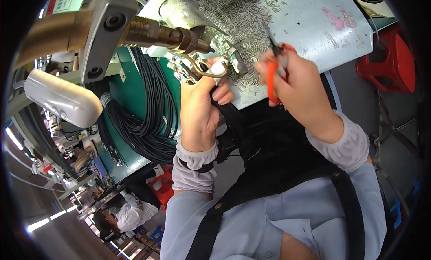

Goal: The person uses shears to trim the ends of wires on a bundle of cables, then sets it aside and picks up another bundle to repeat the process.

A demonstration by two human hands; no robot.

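The left hand points up, fingers curled around black cable beside the metal machine. The right hand leans inward, gripping orange-handled scissors near tiny metal bits.

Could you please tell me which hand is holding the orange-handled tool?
The right hand holds the orange-handled tool; the left hand, nearer the coiled black cables, has no such tool.

A pale grey work plate bears a dense scatter of small metal pieces at left and pink markings at right, a green bench carries coiled black cables, and the grey floor supports a red stool.
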